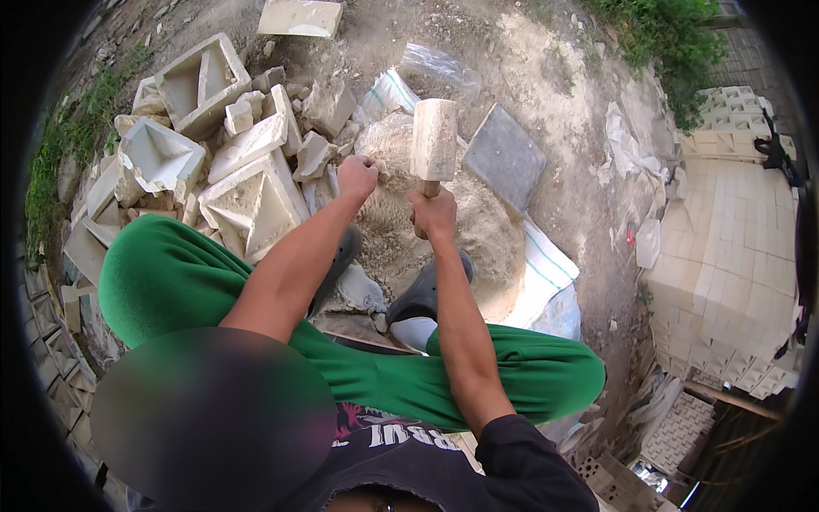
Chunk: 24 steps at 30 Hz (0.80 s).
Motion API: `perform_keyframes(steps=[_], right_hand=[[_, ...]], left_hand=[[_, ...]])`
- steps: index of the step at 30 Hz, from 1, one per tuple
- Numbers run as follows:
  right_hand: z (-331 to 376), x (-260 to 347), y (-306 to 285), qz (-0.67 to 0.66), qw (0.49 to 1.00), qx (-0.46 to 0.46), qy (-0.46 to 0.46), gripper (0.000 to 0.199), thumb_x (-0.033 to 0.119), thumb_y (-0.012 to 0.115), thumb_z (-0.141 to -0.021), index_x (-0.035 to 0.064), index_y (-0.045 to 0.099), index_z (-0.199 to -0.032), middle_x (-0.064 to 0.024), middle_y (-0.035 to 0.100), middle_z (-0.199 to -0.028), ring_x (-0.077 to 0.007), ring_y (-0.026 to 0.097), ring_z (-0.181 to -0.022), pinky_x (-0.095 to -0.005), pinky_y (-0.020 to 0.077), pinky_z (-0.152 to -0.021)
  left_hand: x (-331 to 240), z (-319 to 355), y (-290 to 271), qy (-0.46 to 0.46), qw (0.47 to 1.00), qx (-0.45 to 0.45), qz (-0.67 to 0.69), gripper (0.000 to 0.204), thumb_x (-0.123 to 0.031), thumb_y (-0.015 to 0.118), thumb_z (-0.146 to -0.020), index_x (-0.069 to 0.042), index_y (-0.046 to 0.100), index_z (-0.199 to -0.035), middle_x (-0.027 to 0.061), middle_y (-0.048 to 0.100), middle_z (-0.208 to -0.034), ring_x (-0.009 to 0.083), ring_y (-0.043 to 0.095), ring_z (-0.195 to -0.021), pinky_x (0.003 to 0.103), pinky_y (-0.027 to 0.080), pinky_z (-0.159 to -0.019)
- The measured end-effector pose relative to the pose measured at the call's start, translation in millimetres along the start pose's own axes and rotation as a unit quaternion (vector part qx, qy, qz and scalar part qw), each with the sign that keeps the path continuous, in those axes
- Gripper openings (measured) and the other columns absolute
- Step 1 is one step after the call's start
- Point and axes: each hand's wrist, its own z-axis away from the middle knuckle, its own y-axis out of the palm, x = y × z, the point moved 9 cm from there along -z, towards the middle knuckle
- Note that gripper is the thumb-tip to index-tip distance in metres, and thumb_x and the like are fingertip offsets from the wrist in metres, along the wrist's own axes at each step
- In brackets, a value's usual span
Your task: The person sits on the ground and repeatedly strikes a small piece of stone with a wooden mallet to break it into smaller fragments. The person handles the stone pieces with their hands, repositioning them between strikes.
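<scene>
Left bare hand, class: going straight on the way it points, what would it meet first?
Probably the pale, rough, stony chunk ahead of the left hand; depth is unclear, so they may be touching.

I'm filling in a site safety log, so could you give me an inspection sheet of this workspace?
Surface: dusty, uneven ground; blue-striped white sacking shows at the heap's edge.
Job's things: wooden mallet, head up, above a pale powdery heap.
Clutter: broken pale blocks piled on the left; clear plastic beyond the heap; grey square slab to the right of the mallet.
Hands: right hand grips the mallet's handle; left hand is at the heap's far left, its grasp unclear.
Cables: nothing seen.
Surroundings: greenery at upper right; stacked pale blocks on the right.
</scene>
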Motion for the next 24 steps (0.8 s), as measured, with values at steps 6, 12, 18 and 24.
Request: perform_keyframes(steps=[6, 12, 18, 24], right_hand=[[0, -24, 18, 0.038, 0.996, -0.057, -0.052, 0.036, 0.033, 0.07, -0.075, -0.0028, 0.073, -0.08, -0.0167, 0.071, -0.067, -0.0314, 0.073, -0.071, -0.0428, 0.0557, -0.072], [-3, -29, 22, 0.116, 0.992, 0.043, 0.035, 0.032, 0.03, 0.075, -0.071, -0.0005, 0.072, -0.081, -0.0127, 0.069, -0.064, -0.0246, 0.07, -0.055, -0.0377, 0.0555, -0.058], [3, 5, 7, -0.001, 0.998, -0.006, -0.068, 0.032, 0.03, 0.073, -0.072, -0.0016, 0.072, -0.08, -0.0143, 0.069, -0.063, -0.0247, 0.072, -0.062, -0.0394, 0.0548, -0.06], [0, -76, 49, 0.104, 0.989, 0.091, 0.05, 0.042, 0.035, 0.071, -0.07, -0.0069, 0.071, -0.08, -0.0239, 0.071, -0.075, -0.0405, 0.071, -0.079, -0.0454, 0.055, -0.072]], left_hand=[[-3, 1, 3, -0.01, 1.0, 0.011, -0.011, 0.025, -0.032, 0.075, -0.081, -0.012, 0.079, -0.096, 0.0147, 0.075, -0.088, 0.0302, 0.073, -0.082, 0.039, 0.055, -0.079], [0, -1, 1, 0.026, 1.0, 0.003, -0.003, 0.022, -0.029, 0.073, -0.081, -0.011, 0.079, -0.093, 0.0148, 0.074, -0.083, 0.0318, 0.072, -0.079, 0.041, 0.055, -0.075], [1, 2, -1, 0.004, 1.0, 0.005, 0.009, 0.021, -0.029, 0.073, -0.081, -0.012, 0.079, -0.092, 0.0141, 0.074, -0.084, 0.0304, 0.072, -0.08, 0.04, 0.056, -0.076], [1, 6, 6, 0.012, 1.0, 0.018, 0.003, 0.021, -0.028, 0.074, -0.082, -0.011, 0.079, -0.091, 0.013, 0.075, -0.085, 0.0296, 0.072, -0.081, 0.04, 0.056, -0.076]])
